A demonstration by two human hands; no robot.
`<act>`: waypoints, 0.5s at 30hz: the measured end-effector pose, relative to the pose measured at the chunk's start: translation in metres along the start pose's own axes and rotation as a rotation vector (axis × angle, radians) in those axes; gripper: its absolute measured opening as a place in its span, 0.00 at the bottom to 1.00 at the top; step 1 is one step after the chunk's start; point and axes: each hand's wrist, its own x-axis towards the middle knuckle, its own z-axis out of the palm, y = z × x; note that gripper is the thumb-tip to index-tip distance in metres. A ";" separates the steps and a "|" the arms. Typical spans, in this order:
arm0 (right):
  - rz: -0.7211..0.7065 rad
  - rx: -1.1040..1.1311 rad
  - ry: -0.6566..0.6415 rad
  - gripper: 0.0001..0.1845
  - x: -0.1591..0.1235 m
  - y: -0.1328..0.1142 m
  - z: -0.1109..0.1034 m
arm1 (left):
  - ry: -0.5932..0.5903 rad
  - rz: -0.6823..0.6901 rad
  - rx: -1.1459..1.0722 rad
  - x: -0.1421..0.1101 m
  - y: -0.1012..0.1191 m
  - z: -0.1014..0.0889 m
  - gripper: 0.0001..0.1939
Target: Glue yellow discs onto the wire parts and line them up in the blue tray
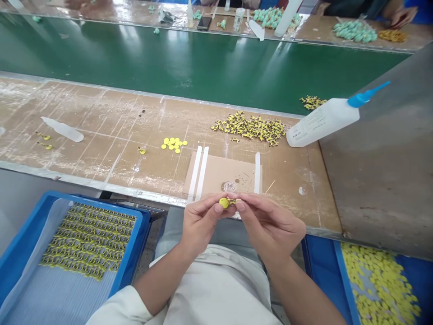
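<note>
Both hands meet at the table's front edge. In my left hand [202, 221] a round yellow disc [223, 203] is pinched between thumb and fingers. My right hand [270, 221] pinches a small yellow-and-dark figure piece [232, 202] right beside the disc; whether the two parts touch I cannot tell. Just beyond the fingers lies a cardboard sheet [223, 169] with white tape strips and a clear round blob [229, 186] on it. Left of the sheet is a cluster of yellow discs [173, 143]. Behind it spreads a pile of small yellow-and-dark pieces [252, 127].
A white bottle with a blue nozzle [323, 122] leans by a metal panel [382, 158]. At lower left, a blue tray [140, 225] holds rows of pieces; at lower right, a bin [345, 280] holds yellow discs. Across the green belt [152, 58] is a co-worker's hand [402, 17].
</note>
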 end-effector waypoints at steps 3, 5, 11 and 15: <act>-0.013 -0.011 -0.026 0.19 0.000 0.000 -0.001 | -0.019 0.014 -0.017 0.000 0.000 0.000 0.11; -0.026 -0.027 -0.038 0.20 0.000 0.000 -0.002 | -0.027 0.020 -0.022 0.000 -0.001 0.000 0.10; -0.060 -0.056 -0.039 0.21 0.003 -0.001 -0.002 | -0.016 0.022 -0.003 0.000 -0.003 -0.002 0.10; -0.062 -0.055 -0.056 0.22 0.003 -0.001 -0.002 | -0.014 0.026 -0.004 0.000 -0.002 -0.002 0.10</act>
